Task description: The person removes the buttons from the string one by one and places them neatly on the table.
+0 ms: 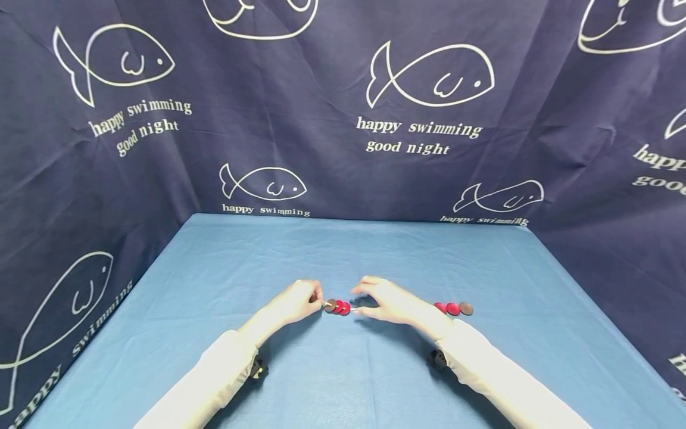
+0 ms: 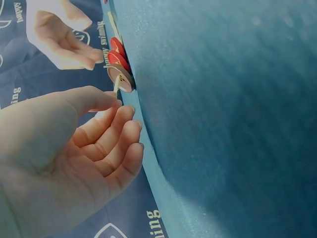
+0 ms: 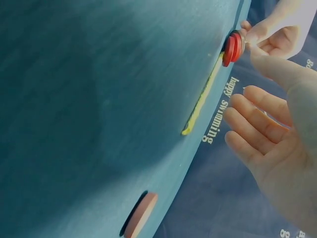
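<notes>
Between my hands, a brown button (image 1: 330,306) and two red buttons (image 2: 118,59) sit close together on a pale yellow string (image 3: 203,99). With thumb and forefinger, my left hand (image 1: 300,300) pinches the string's short end beside the brown button; its other fingers are loosely bent. My right hand (image 1: 383,300) is at the other side of the buttons, fingers apart and relaxed, nothing held between them. From the red buttons, the string's long tail runs along the table in the right wrist view.
On the blue-covered table (image 1: 343,369), two more red buttons (image 1: 452,308) and a brown button (image 1: 466,308) lie in a row beyond my right wrist. A dark blue curtain (image 1: 332,113) with white fish prints hangs behind the table and at both sides.
</notes>
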`<state>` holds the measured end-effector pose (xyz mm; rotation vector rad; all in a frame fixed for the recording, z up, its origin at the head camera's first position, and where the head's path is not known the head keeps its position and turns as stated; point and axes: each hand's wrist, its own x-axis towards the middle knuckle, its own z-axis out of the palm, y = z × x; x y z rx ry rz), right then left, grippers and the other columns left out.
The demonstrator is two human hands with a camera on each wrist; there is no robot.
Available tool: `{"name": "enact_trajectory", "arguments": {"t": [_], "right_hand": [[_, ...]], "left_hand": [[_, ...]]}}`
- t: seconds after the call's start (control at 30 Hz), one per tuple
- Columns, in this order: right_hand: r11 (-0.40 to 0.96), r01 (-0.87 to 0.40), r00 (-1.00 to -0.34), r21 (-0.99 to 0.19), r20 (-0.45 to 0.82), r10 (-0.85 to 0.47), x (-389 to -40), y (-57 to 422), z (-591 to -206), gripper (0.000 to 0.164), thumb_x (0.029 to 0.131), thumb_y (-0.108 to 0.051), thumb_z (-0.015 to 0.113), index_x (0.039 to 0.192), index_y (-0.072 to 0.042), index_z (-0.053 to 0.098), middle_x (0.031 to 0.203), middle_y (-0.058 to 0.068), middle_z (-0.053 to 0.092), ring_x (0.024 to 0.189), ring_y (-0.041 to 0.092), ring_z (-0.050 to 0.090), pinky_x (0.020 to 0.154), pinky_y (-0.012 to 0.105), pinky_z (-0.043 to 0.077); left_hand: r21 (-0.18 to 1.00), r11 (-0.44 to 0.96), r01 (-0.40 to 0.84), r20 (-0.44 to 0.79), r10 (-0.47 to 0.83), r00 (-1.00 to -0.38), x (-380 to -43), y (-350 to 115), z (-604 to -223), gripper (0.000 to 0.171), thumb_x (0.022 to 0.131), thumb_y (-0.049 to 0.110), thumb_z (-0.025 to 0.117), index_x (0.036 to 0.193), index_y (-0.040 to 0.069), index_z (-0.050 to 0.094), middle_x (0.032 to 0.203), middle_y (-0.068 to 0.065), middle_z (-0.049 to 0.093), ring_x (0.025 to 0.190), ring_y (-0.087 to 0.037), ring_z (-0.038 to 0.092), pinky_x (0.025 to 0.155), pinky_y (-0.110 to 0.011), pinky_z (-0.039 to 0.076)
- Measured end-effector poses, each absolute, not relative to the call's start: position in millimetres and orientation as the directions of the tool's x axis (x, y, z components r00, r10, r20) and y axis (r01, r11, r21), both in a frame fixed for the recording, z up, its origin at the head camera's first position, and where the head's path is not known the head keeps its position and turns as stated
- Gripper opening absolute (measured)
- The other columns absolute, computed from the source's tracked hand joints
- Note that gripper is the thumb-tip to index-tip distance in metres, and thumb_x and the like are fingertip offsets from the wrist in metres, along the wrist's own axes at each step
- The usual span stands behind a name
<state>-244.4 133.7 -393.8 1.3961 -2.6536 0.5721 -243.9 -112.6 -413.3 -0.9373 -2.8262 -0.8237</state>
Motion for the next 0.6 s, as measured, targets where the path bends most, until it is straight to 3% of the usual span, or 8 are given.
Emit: {"name": "enact_trajectory", "arguments": {"t": [0.37,0.6], "right_hand": [[0.489,-0.826,-0.556,-0.281,0.259,-0.79,-248,122,-399,0.032,0.081,-0.022,0.071,0.107,-0.002,0.066,0.101,0.007,0.062,0.095,0.019,0.06,0.086,0.034,0.048],[0.491,-0.813,-0.566,-0.313,0.224,-0.793,-248,114,-398,0.033,0.082,-0.024,0.071,0.107,-0.003,0.066,0.101,0.008,0.061,0.095,0.021,0.059,0.086,0.034,0.047]], "left_hand": [[0.479,0.679,0.556,0.179,0.544,-0.82,-243,-114,-411,0.011,0.083,0.002,0.06,0.075,0.008,0.056,0.066,0.001,0.054,0.056,-0.006,0.042,0.052,-0.019,0.037],[0.486,0.686,0.542,0.177,0.53,-0.829,-245,-112,-415,0.008,0.082,0.006,0.066,0.081,0.005,0.057,0.067,0.001,0.055,0.059,-0.006,0.046,0.055,-0.019,0.039]]}}
